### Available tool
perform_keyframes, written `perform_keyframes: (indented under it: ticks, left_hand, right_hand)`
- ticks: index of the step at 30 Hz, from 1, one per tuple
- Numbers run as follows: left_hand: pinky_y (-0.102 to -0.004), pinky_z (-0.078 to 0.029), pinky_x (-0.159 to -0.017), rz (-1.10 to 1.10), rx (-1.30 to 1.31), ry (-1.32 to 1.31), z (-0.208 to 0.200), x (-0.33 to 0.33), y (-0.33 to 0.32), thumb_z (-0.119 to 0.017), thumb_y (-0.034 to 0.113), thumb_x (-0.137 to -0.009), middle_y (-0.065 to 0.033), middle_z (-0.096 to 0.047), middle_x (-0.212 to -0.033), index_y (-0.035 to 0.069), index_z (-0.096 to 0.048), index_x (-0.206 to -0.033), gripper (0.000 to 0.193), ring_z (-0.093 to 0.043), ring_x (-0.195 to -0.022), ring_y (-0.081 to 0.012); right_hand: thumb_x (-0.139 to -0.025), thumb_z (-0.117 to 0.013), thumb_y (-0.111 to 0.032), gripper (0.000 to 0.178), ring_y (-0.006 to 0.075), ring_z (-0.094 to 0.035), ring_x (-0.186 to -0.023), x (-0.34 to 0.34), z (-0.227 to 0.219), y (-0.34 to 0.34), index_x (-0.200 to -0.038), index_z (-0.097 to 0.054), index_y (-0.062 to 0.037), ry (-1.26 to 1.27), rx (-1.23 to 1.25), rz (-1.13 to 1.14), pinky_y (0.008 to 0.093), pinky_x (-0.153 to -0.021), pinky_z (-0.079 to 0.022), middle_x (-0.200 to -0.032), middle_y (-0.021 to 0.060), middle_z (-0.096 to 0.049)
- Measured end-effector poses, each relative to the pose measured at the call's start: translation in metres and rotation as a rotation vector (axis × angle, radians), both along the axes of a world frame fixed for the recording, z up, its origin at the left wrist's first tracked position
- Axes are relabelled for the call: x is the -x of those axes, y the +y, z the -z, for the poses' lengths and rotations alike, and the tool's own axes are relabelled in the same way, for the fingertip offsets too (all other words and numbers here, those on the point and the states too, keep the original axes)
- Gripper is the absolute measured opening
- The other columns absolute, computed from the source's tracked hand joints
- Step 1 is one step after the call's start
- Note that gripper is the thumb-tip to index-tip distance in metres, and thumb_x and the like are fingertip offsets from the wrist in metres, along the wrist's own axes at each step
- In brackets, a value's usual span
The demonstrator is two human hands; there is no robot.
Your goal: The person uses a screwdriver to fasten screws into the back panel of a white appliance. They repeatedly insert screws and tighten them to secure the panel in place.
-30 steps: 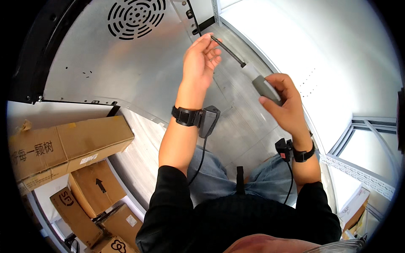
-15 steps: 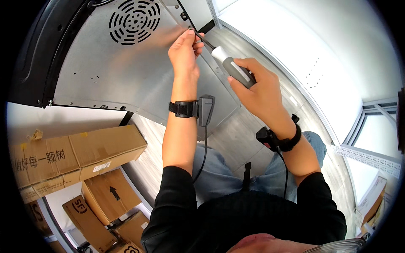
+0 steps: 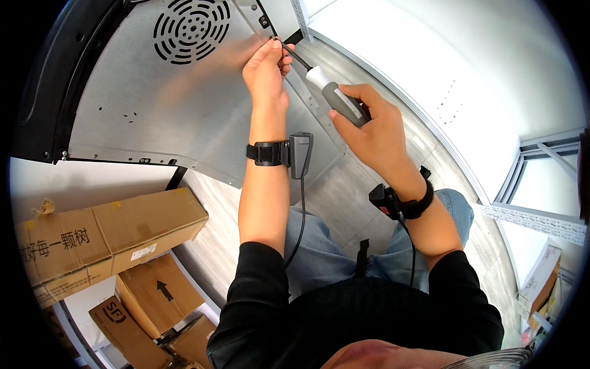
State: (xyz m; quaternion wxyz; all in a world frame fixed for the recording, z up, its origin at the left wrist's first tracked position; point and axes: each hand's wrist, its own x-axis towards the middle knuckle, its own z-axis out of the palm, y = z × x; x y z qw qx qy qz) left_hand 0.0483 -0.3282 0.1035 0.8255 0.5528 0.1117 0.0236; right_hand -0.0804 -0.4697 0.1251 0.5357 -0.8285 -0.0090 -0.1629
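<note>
My right hand [image 3: 382,132] is wrapped round the grey and white handle of a screwdriver [image 3: 341,98]. The dark shaft slants up and left to the edge of a large bare metal panel [image 3: 166,117]. At that edge my left hand [image 3: 267,71] is closed, thumb and forefinger pinched round the shaft's tip. A screw there, if any, is hidden by the fingers. The panel has a round pattern of slotted vents [image 3: 192,27] and a black frame [image 3: 46,92] along its left side.
Long cardboard boxes [image 3: 153,221] lie at the left, with smaller cartons [image 3: 157,286] below them on a shelf. White shelving with metal rails [image 3: 534,224] stands at the right. Wrist-worn devices [image 3: 300,154] trail black cables down both my arms.
The panel and boxes have shifted slightly left in the view. Both hands keep nearly the same place and grip on the screwdriver.
</note>
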Motion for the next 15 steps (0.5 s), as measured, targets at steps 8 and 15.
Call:
perform_keyframes:
  ticks: [8, 15]
  left_hand:
    - [-0.0193, -0.042, -0.054, -0.014, 0.02, -0.005, -0.001, 0.0027, -0.0016, -0.057, 0.008, -0.088, -0.0081, -0.066, -0.08, 0.0, -0.062, -0.1, 0.015, -0.053, -0.058, -0.0067]
    - [-0.0193, -0.043, -0.052, -0.01, 0.026, 0.01, -0.0012, 0.0027, -0.0025, -0.056, 0.008, -0.088, -0.0079, -0.066, -0.081, 0.001, -0.062, -0.099, 0.015, -0.053, -0.057, -0.0064]
  right_hand:
    - [-0.074, -0.07, -0.008, 0.03, 0.014, -0.062, -0.067, 0.0018, 0.0008, 0.0004, -0.102, -0.059, -0.001, -0.016, 0.028, -0.02, 0.0256, -0.06, -0.048, -0.079, 0.0109, -0.065]
    - [-0.071, -0.069, -0.012, 0.03, 0.0298, -0.063, -0.064, 0.003, 0.0028, 0.0026, -0.098, -0.058, -0.0049, -0.109, 0.0, -0.003, 0.0354, -0.056, -0.049, -0.082, 0.0147, -0.064]
